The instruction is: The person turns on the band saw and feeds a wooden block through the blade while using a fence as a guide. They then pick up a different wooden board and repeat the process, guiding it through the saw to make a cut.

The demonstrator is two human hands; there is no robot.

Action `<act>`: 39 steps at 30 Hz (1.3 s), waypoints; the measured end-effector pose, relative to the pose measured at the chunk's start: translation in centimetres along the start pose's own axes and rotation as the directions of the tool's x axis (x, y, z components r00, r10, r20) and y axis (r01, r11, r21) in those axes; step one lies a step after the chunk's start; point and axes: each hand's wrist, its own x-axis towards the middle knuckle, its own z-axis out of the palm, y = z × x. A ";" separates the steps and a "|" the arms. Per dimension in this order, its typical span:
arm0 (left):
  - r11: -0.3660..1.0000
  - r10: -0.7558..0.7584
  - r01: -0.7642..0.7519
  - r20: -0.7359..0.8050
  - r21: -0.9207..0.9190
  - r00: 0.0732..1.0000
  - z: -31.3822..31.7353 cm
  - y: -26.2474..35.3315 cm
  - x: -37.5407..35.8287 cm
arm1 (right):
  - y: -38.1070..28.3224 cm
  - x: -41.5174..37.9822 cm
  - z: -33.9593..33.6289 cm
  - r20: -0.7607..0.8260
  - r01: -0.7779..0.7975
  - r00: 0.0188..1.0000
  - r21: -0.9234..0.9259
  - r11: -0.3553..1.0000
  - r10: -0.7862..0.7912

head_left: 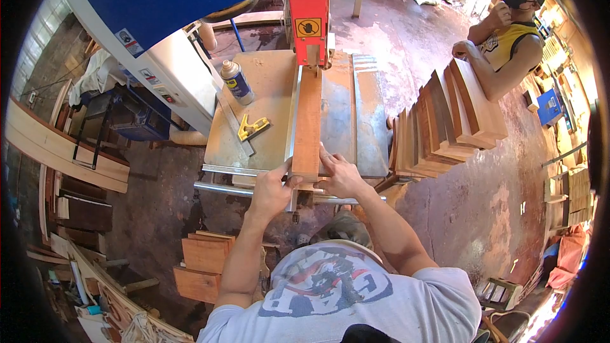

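Note:
A reddish-brown wooden board (307, 127) lies lengthwise on the bandsaw table (267, 67), its far end under the red blade guard (308, 13). My left hand (273, 187) grips the board's near left corner, with the thumb against its end. On the opposite side, my right hand (340, 174) holds the near right corner, fingers along the edge. A metal fence (293, 114) runs close along the board's left side. The blade is too small to make out.
A spray can (237, 82) and a yellow-handled square (253, 128) are on the table's left. At right stand stacked wooden blocks (445, 114), a person (508, 44) leaning on them. Cut wood pieces (202, 267) lie on the floor at lower left.

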 end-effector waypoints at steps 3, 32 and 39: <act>1.000 -0.003 0.003 -0.001 0.002 1.000 0.0 0.0 0.1 | -0.2 0.1 -0.3 0.018 -0.009 1.000 0.010 1.000 0.008; 1.000 0.000 -0.001 -0.015 -0.024 1.000 -0.2 1.0 1.5 | -0.1 1.1 -1.3 0.049 -0.019 0.999 0.083 0.996 0.015; 0.999 -0.026 0.026 -0.014 -0.039 1.000 -0.3 1.4 1.8 | -0.1 1.4 -1.7 0.063 -0.013 0.998 0.104 0.995 0.006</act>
